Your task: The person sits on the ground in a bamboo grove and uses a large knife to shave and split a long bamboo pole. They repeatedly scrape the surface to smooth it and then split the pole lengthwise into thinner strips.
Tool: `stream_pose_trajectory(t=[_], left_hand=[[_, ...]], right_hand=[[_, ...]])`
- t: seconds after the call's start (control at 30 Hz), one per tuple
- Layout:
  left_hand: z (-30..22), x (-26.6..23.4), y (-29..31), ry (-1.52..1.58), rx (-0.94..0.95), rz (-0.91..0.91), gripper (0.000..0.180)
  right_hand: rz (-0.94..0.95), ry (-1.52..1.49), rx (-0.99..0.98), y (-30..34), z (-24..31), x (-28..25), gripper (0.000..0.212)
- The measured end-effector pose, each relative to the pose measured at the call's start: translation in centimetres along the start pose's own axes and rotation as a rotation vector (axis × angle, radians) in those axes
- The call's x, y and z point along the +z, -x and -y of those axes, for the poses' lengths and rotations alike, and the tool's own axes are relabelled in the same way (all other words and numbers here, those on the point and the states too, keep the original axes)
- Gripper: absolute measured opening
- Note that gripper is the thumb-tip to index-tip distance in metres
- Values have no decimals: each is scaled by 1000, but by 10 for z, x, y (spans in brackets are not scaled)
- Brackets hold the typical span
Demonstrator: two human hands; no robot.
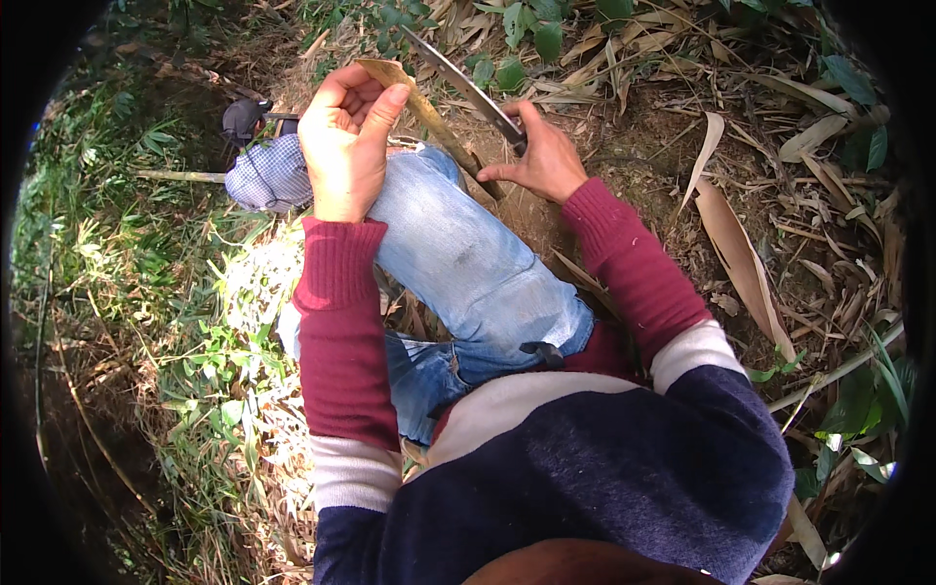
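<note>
My left hand pinches the upper end of a yellow-brown bamboo strip between thumb and curled fingers. The strip slants down to the right in front of my knee, and its top end looks cut at an angle. In my right hand is a knife, closed in at its dark handle. Its long grey blade points up and to the left, apart from the strip and roughly alongside it. The right thumb reaches the strip's lower end; whether it presses on it I cannot tell. Most of the handle is hidden by the fingers.
My jeans-clad leg lies bent beneath both hands. At the far left, another person in a checked shirt and dark cap is bent low beside a pale pole. Dry leaf sheaths cover the ground on the right; green undergrowth fills the left.
</note>
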State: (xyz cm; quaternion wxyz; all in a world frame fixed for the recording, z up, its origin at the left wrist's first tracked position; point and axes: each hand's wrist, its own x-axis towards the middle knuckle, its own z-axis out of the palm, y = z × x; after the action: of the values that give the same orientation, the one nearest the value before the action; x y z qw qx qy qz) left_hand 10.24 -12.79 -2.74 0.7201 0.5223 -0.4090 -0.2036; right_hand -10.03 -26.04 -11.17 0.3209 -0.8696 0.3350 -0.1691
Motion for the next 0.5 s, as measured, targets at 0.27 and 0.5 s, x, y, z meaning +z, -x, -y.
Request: stream_pose_trajectory(t=[0.27, 0.5], left_hand=[[-2, 0, 2, 10, -29, 34, 31], [0, -2, 0, -82, -61, -80, 33]], right_hand=[[138, -224, -13, -12, -19, 36, 80], [236, -32, -56, -20, -24, 17, 66]])
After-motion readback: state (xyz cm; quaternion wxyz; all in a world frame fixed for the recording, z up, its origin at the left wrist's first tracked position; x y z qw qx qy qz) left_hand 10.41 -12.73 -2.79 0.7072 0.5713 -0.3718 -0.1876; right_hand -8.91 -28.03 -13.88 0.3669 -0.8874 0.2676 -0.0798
